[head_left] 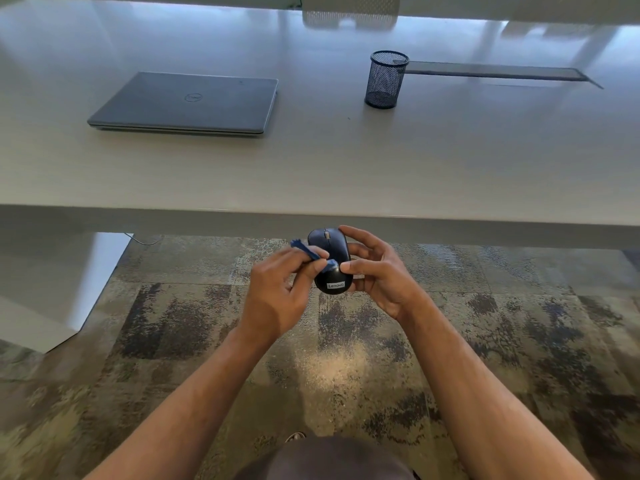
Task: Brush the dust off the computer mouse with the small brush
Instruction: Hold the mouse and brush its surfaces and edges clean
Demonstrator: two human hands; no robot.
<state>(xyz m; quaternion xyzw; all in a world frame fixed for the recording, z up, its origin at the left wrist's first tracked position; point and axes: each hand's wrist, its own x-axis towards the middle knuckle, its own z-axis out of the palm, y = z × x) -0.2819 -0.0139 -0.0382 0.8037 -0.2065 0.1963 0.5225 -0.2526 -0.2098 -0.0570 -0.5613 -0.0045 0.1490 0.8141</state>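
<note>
1. Head view, only one there is: the mouse [330,263] isn't on the surface [311,161] at all. It's held up in the air just in front of the surface's near edge, above the carpet [207,334], logo end toward the person.

2. Right hand [377,275] has its grip wrapped round the mouse's right side, thumb tip pressed on the top shell, fingers curled behind it. Looks like a decent hold by the flanks, which leaves the top bare for brushing.

3. Left hand [277,289] pinches the small brush [313,253] between thumb and fingers, its blue tip touching the mouse's top left of the middle. The other blue end pokes out past the knuckles.

4. Handling guess: the mouse is a light, hard, smooth plastic shell, so probably a bit slippery. I'd keep squeezing the sides and stay off the wheel and buttons. The brush looks tiny and light, so a fingertip pinch near the bristles should be plenty.

5. Beyond the mouse, on the surface: a closed laptop [187,103] to the left, a mesh pen cup [385,79] to the right.
</note>
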